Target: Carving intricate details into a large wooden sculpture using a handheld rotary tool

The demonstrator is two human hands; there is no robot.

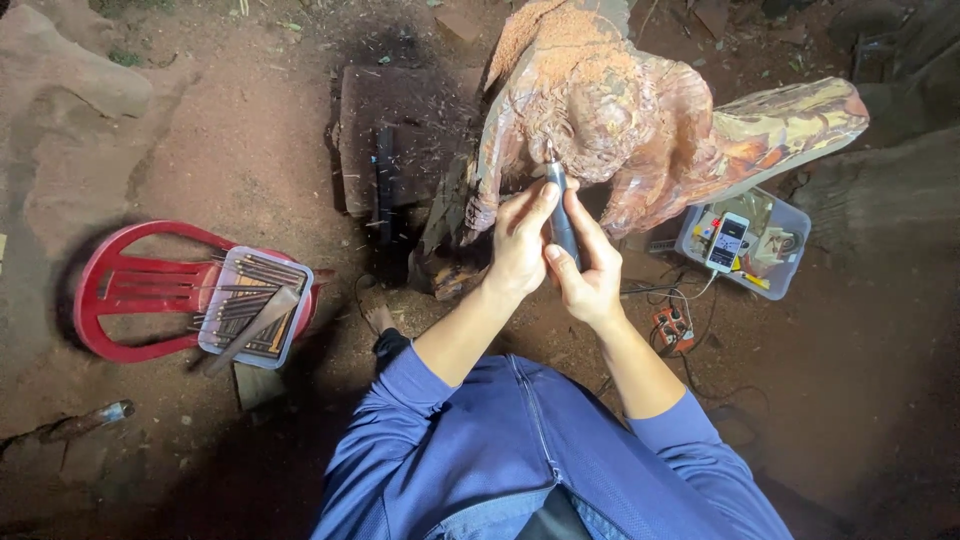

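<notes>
A large reddish-brown wood carving [640,120] stands on the dirt ground, dusted with sawdust on top. Both hands hold a slim grey rotary carving tool [560,215] upright, its tip touching the underside of the carving. My left hand [520,240] wraps the tool from the left, thumb along its body. My right hand [585,270] grips its lower part from the right. Blue sleeves are pushed up my forearms.
A red plastic chair [130,285] lies at the left with a clear tray of chisels [255,300] on it. A clear box [745,245] holding a phone and small parts sits at the right, with cables and a small orange controller [675,325] nearby. Dark wood blocks [390,150] lie behind.
</notes>
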